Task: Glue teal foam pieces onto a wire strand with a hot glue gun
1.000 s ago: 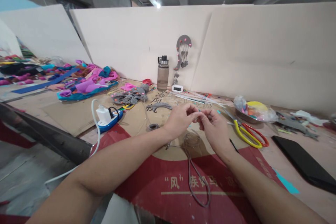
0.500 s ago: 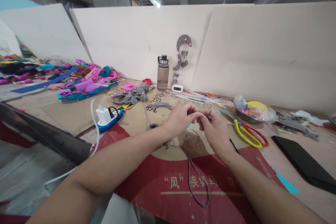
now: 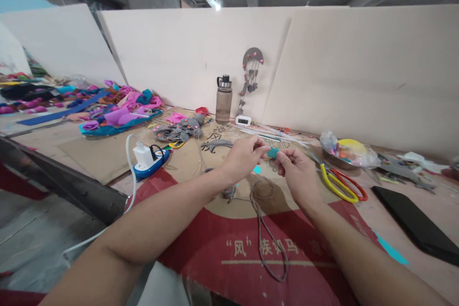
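Between my hands is a small teal piece [image 3: 273, 153], flat and roughly star-shaped, raised over the cardboard. The fingertips of my left hand [image 3: 244, 157] pinch its left edge. My right hand [image 3: 297, 169] pinches it from the right with thumb and fingers. Below them, a loop of grey cord [image 3: 263, 229] trails down over the red cardboard [image 3: 201, 253]. A small bundle of grey cord [image 3: 228, 192] lies partly behind my left forearm. A bright cyan scrap [image 3: 257, 169] rests on the cardboard between the hands.
To the right lie scissors [image 3: 339, 184] with yellow and red handles, a black phone [image 3: 412, 220] and a metal bowl [image 3: 340, 161]. A bottle [image 3: 223, 103] stands by the back board. At left are a blue power strip [image 3: 152, 165] with a white cable and heaped coloured fabric [image 3: 122, 110].
My hands have drawn slightly apart, and the teal piece now shows between them. Earlier the fingertips were close together and hid it. The view has shifted very slightly.
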Available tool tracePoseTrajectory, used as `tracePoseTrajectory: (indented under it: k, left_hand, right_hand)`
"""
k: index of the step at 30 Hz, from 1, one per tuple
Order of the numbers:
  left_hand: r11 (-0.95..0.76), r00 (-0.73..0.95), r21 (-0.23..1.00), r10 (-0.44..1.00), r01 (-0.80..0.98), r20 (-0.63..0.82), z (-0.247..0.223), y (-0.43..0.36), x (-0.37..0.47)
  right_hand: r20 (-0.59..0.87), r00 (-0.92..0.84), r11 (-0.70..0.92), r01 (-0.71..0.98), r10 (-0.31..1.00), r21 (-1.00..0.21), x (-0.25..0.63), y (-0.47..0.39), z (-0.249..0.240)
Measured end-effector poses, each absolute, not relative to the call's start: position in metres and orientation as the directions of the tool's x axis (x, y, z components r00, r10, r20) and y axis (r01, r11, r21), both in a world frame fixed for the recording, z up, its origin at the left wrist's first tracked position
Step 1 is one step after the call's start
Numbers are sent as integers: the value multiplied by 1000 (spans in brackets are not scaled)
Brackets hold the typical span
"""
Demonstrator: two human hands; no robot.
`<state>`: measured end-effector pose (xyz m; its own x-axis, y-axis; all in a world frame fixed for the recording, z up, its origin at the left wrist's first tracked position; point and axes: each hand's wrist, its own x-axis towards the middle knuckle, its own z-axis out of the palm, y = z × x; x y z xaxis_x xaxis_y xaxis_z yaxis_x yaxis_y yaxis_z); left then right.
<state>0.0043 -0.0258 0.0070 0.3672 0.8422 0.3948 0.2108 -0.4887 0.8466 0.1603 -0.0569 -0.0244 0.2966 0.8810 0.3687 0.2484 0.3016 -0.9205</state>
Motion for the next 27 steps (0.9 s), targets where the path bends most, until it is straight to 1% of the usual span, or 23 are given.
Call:
tracePoseTrajectory:
  k: [2,4,8,10,12,14,16,18,21,24,27]
  left_hand:
    - [-453,386,876,847,163,366,7,-25,5]
    - [-461,384,873,843,159,375,7,-24,4]
    - [-582,264,783,808,220,526,8,-17,2]
    - [-569,256,795,817,210,517,8,-13,2]
    - [-473,317,870,853,138,413,7,-10,3]
    - [-344,413,937,863,61,290,5,-10,4]
    - [-266,490,964,842,17,224,2,-11,5]
    - [-255,512,967,831,8,215,0,-11,6]
    - [-277,477,961,847,20,234,-2,-10,5]
    - [-269,440,963,866,12,237,0,-8,3]
    - [-272,441,962,868,38,228,1,-9,2]
  right_hand:
    - [317,339,290,130,886,-948,163,-53,-26]
    - [266,350,280,11,898,-960,164,-50,-26]
    - [187,307,239,-141,933,-961,163,-50,-24]
    - [164,280,218,-173,946,-961,161,-52,-22]
    - [157,255,205,-175,954,-963,160,-53,-21]
    - [161,232,201,-161,959,-966,158,-55,-20]
    - [169,217,202,-142,961,-969,155,-56,-19]
    - [179,192,204,-121,965,-971,154,-58,-19]
    - [183,163,200,-97,970,-975,153,-58,-20]
    - [185,224,211,-96,957,-973,155,-55,-21]
    - [230,295,259,-62,927,-964,157,-53,-20]
